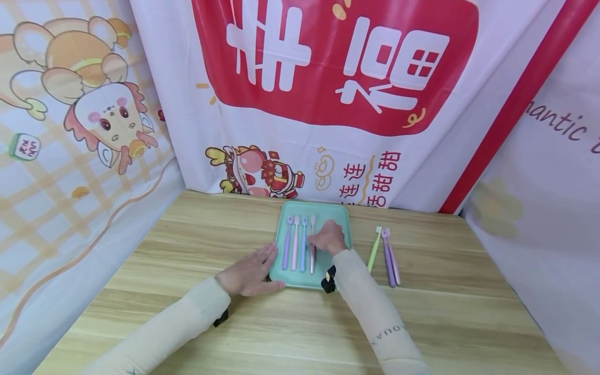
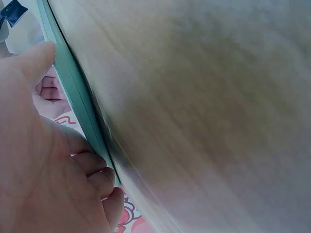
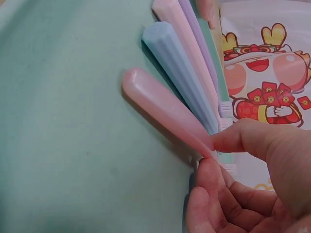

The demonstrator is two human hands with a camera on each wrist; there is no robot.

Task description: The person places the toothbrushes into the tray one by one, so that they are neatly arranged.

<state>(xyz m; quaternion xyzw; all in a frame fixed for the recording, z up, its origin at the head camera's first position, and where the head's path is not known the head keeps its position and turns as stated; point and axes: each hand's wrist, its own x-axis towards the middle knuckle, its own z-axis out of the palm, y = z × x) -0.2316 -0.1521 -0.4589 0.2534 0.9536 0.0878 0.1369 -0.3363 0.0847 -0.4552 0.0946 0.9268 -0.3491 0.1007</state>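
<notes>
On the mint-green tray lie a purple toothbrush, a pale pink toothbrush and a blue toothbrush, side by side with heads toward the far edge. To their right, my right hand pinches a pink toothbrush between thumb and fingers, at the neck. Its rounded handle end points back toward me, close over the tray. My left hand rests at the tray's near left corner, fingers along the left side and thumb along the front edge.
Right of the tray, a green toothbrush, another purple toothbrush and another pink toothbrush lie on the wooden table. A printed red-and-white curtain hangs behind the table, with printed cloths at both sides.
</notes>
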